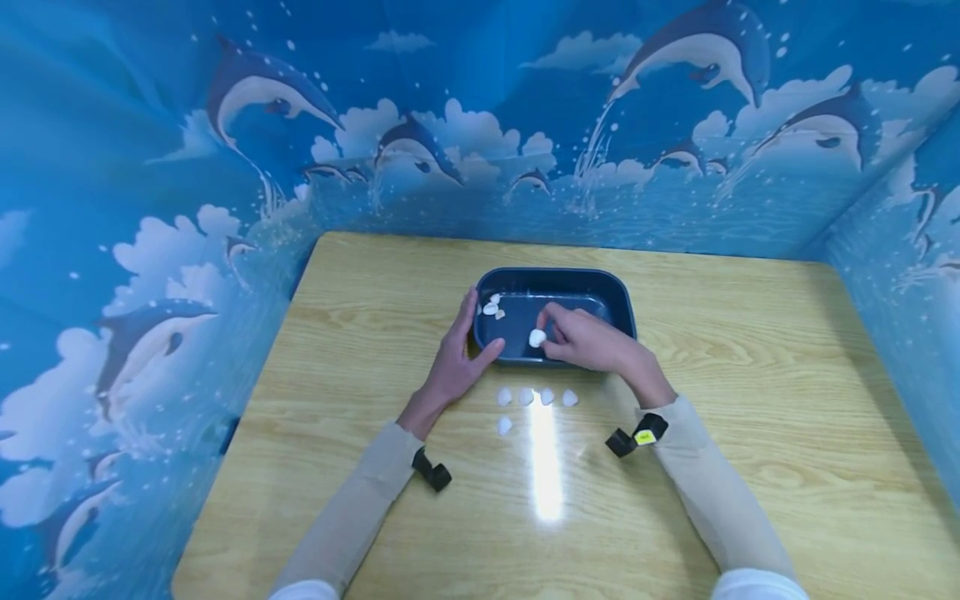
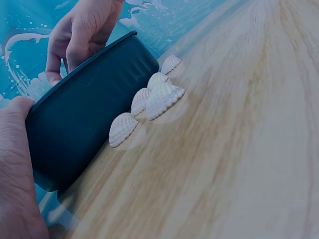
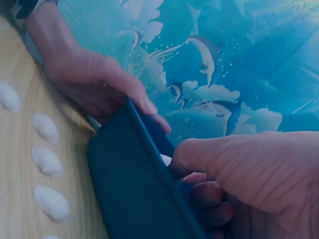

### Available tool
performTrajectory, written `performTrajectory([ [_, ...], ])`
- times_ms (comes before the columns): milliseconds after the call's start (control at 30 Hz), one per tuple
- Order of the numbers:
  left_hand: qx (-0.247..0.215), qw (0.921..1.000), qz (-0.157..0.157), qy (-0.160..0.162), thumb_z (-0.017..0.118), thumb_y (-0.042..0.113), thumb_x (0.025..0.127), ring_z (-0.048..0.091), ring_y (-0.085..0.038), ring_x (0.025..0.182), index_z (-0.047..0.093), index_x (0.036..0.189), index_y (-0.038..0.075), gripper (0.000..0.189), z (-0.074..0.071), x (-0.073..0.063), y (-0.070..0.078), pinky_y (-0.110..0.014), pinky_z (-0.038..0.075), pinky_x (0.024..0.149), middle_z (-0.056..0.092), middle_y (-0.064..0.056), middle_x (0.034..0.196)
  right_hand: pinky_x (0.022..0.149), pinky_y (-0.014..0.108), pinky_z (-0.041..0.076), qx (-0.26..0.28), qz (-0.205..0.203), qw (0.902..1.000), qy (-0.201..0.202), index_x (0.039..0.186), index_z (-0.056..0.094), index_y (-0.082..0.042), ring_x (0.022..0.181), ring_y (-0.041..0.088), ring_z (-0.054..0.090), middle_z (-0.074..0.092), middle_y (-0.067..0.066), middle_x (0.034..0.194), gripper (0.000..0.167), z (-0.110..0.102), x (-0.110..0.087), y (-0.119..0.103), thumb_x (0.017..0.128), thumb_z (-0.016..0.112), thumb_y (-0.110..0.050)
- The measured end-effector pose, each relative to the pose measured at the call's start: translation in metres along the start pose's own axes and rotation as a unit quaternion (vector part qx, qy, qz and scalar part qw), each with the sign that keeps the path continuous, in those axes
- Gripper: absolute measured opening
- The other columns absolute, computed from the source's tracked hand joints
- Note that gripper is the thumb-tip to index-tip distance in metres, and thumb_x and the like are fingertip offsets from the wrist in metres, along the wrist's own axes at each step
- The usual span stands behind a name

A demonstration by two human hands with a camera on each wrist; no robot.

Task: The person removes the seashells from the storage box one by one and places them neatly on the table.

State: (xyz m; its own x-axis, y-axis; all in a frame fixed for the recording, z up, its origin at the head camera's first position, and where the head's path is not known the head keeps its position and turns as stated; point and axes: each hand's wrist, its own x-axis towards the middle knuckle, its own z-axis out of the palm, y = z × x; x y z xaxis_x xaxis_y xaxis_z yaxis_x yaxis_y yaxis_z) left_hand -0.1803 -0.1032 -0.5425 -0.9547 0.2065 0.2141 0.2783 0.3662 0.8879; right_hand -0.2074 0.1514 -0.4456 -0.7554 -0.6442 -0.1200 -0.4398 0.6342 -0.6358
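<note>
My left hand (image 1: 455, 358) grips the left end of a dark blue plastic tub (image 1: 556, 362), its fingers along the outer side and its thumb over the near rim. Inside the tub, my right hand (image 1: 585, 337) pinches a white seashell (image 1: 537, 337) between thumb and fingertips. In the right wrist view, the tub wall and the right hand (image 3: 249, 179) mostly hide that shell. Several small pale shells (image 1: 491, 309) lie together at the tub's left end. On the table before the tub, ribbed white shells (image 1: 526, 397) form a row, with one more shell (image 1: 505, 426) below its left end.
The wood-grain table (image 1: 750, 400) extends to both sides of the tub. A blue dolphin-print sheet (image 1: 480, 125) hangs behind it and along the sides. A bright light reflection crosses the tabletop between the forearms.
</note>
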Motion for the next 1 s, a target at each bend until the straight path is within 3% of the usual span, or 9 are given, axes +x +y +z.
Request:
performTrajectory([
  [200, 0.001, 1.0000, 0.003, 0.001, 0.066, 0.035, 0.101, 0.005, -0.014, 0.161, 0.004, 0.169, 0.026, 0.092, 0.000, 0.000, -0.002, -0.045, 0.013, 0.130, 0.008, -0.007, 0.177, 0.054, 0.028, 0.039, 0.000, -0.006, 1.0000, -0.002, 0.118, 0.061, -0.008, 0.057, 0.012, 0.047, 0.052, -0.004, 0.068, 0.019, 0.001, -0.010, -0.011, 0.101, 0.065, -0.017],
  [500, 0.005, 0.9999, 0.014, 0.004, 0.059, 0.059, 0.099, 0.007, -0.014, 0.161, 0.006, 0.170, 0.026, 0.094, 0.000, -0.001, -0.003, -0.046, 0.015, 0.130, 0.010, -0.011, 0.176, 0.053, 0.026, 0.038, -0.009, -0.015, 0.9998, -0.002, 0.119, 0.061, -0.008, 0.056, 0.010, 0.046, 0.050, -0.004, 0.068, 0.021, 0.004, -0.024, -0.019, 0.100, 0.066, -0.015],
  [767, 0.001, 1.0000, 0.002, 0.000, 0.064, 0.042, 0.100, 0.006, -0.013, 0.161, 0.005, 0.169, 0.029, 0.091, -0.001, -0.001, -0.001, -0.046, 0.014, 0.130, 0.008, -0.009, 0.176, 0.049, 0.024, 0.035, -0.012, -0.025, 0.9996, -0.007, 0.121, 0.060, -0.011, 0.051, 0.007, 0.042, 0.048, -0.008, 0.065, 0.020, 0.011, -0.039, -0.029, 0.103, 0.065, -0.017],
  [1000, 0.005, 1.0000, 0.006, -0.001, 0.062, 0.050, 0.100, 0.006, -0.013, 0.161, 0.005, 0.169, 0.026, 0.093, -0.001, 0.001, -0.001, -0.044, 0.014, 0.130, 0.008, -0.009, 0.176, 0.049, 0.022, 0.036, -0.031, -0.022, 0.9993, -0.004, 0.120, 0.060, -0.011, 0.052, 0.004, 0.043, 0.050, -0.011, 0.065, 0.022, 0.021, -0.052, -0.034, 0.101, 0.069, -0.017],
])
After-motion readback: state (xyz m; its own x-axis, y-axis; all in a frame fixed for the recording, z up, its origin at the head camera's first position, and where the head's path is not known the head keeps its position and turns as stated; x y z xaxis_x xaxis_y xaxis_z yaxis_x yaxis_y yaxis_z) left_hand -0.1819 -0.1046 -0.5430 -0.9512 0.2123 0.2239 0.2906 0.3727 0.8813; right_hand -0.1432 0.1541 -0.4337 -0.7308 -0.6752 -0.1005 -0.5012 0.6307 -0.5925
